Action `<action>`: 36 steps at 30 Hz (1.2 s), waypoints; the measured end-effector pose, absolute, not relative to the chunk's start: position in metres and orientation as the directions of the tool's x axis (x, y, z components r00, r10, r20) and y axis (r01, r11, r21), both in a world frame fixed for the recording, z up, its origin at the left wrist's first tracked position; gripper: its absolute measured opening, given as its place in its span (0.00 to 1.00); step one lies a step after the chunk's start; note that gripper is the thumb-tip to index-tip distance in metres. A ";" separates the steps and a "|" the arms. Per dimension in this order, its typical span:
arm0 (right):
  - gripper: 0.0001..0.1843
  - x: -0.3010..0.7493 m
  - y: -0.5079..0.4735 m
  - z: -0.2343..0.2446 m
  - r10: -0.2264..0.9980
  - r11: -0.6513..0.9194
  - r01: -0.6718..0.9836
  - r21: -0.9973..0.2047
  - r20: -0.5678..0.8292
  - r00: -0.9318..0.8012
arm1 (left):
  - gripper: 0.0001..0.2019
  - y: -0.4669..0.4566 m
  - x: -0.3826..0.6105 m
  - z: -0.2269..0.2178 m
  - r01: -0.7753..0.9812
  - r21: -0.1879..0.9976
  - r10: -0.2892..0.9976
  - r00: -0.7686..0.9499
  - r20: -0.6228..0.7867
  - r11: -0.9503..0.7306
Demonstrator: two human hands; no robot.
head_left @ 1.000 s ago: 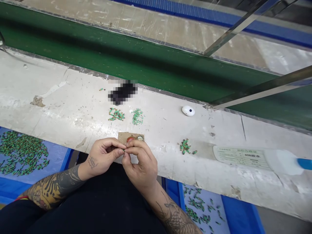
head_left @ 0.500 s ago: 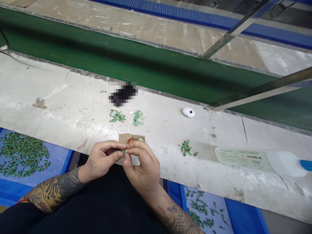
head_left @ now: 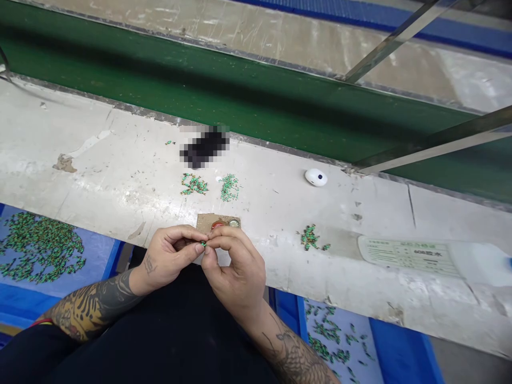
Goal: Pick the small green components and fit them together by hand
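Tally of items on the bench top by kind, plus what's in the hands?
Piles of small green parts: 3
White oval object: 1
Labelled white container: 1
Blurred dark object: 1
Cardboard scrap: 1
Red object on scrap: 1
Round metal object on scrap: 1
Green part pinched by left hand and right hand: 1
Total: 10

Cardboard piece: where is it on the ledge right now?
In the head view, the cardboard piece lies on the near edge of the ledge, just beyond the left hand and right hand.

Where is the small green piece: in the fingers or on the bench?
Held: the small green piece is pinched between the left hand and the right hand.
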State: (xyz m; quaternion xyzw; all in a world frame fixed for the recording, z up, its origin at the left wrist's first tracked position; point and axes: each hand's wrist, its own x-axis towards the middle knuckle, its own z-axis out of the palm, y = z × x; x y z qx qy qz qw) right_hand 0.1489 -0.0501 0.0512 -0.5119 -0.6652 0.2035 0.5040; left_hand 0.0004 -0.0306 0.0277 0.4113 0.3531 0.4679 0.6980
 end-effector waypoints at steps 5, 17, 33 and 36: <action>0.09 0.149 -0.050 0.051 0.889 0.393 0.466 -0.793 0.457 0.030 | 0.08 -0.033 0.000 0.023 -0.348 0.918 0.951 0.296 -0.086 0.191; 0.11 0.146 -0.049 0.051 0.857 0.453 0.456 -0.766 0.516 0.014 | 0.11 -0.035 -0.001 0.014 -0.406 0.903 0.963 0.267 -0.033 0.143; 0.10 0.145 -0.049 0.054 0.892 0.395 0.438 -0.807 0.451 0.025 | 0.06 -0.034 -0.001 0.014 -0.372 0.920 0.970 0.242 -0.033 0.124; 0.10 0.144 -0.049 0.053 0.889 0.403 0.437 -0.804 0.458 0.023 | 0.06 -0.034 0.000 0.014 -0.403 0.906 0.971 0.238 -0.031 0.127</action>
